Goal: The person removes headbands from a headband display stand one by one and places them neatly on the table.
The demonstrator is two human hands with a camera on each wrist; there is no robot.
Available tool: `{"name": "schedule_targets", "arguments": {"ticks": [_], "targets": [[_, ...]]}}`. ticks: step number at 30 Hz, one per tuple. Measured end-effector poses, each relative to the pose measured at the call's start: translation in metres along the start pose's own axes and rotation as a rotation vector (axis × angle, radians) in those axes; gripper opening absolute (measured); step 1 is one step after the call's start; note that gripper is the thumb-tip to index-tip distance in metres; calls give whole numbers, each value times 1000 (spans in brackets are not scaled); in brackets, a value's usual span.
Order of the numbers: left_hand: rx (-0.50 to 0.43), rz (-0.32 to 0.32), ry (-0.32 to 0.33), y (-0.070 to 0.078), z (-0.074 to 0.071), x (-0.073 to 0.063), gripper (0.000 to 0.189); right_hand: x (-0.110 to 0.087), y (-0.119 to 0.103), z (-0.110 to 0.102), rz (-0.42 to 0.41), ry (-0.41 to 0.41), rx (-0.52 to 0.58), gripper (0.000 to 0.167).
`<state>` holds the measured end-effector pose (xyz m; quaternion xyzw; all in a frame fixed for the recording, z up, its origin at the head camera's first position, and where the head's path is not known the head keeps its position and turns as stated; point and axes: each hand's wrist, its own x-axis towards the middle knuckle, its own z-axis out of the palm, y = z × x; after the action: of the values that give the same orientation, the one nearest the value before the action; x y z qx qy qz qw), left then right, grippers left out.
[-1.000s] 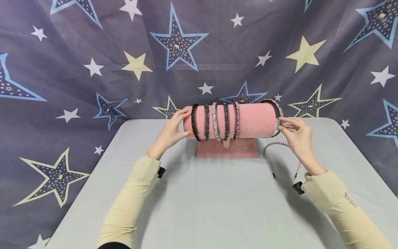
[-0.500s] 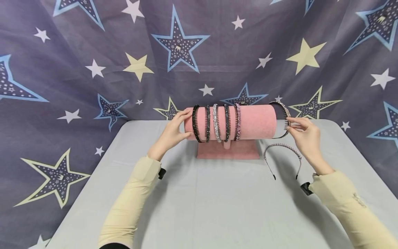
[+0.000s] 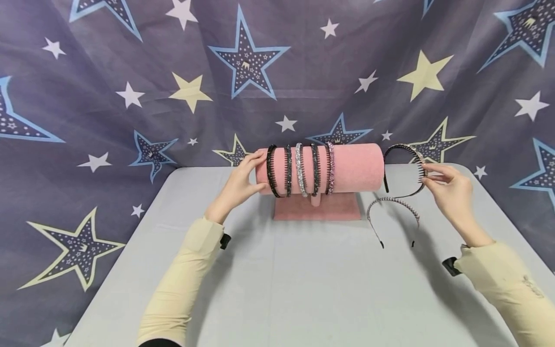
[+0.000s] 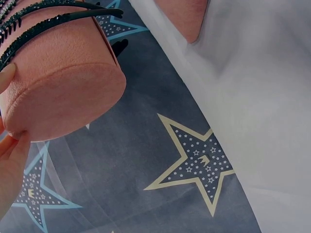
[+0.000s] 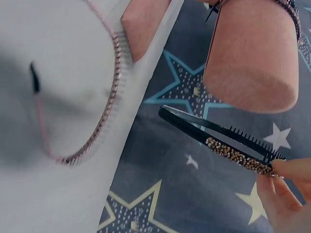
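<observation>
My right hand [image 3: 451,195] pinches a black toothed headband [image 3: 407,146] between thumb and fingers, held in the air just off the right end of a pink velvet roll stand [image 3: 357,167]. In the right wrist view, brown and gold beads cover part of that headband [image 5: 238,158]. At the roll's left end, my left hand [image 3: 236,185] grips the pink end with thumb below and fingers above. Several glittery headbands sit round the roll's left half, among them a silver one [image 3: 300,169] and a pink-purple one [image 3: 331,168]. The left wrist view shows the roll's flat end [image 4: 68,102] and my fingers on its edge.
On the table [image 3: 303,284], a thin pinkish headband [image 3: 392,199] lies right of the stand's pink base [image 3: 318,207], below my right hand. Star-printed cloth [image 3: 312,58] hangs behind the table's far edge.
My right hand has drawn the black beaded headband rightward off the roll's right end, out into the air. The left hand keeps its grip at the roll's left end.
</observation>
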<state>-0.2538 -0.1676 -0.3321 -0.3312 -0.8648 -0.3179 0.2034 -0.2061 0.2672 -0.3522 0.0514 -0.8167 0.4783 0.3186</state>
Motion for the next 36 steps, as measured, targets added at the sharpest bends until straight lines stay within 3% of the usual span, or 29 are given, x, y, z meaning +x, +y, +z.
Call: {"name": "schedule_targets", "arguments": {"ticks": [2, 4, 8, 12, 15, 18, 26, 30, 36], "targets": [[1, 1, 3, 1, -1, 0, 64, 2, 16, -8, -14, -5, 14, 28], [3, 0, 2, 0, -1, 0, 63, 7, 45, -16, -25, -14, 71, 29], [5, -3, -2, 1, -2, 0, 64, 13, 81, -34, 45, -24, 36, 30], [9, -3, -4, 1, -2, 1, 64, 10, 52, -51, 129, -83, -163, 30], [9, 1, -5, 1, -2, 2, 64, 7, 29, -59, 143, -132, -224, 28], [6, 5, -6, 1, -1, 2, 64, 7, 22, -66, 168, -174, -252, 25], [-5, 5, 2, 0, 0, 0, 63, 12, 41, -82, 237, -241, -213, 24], [-8, 10, 10, -1, 0, 0, 63, 15, 51, -89, 252, -270, -143, 35], [-1, 8, 3, 0, -1, 0, 64, 19, 87, -100, 285, -313, -56, 29]]}}
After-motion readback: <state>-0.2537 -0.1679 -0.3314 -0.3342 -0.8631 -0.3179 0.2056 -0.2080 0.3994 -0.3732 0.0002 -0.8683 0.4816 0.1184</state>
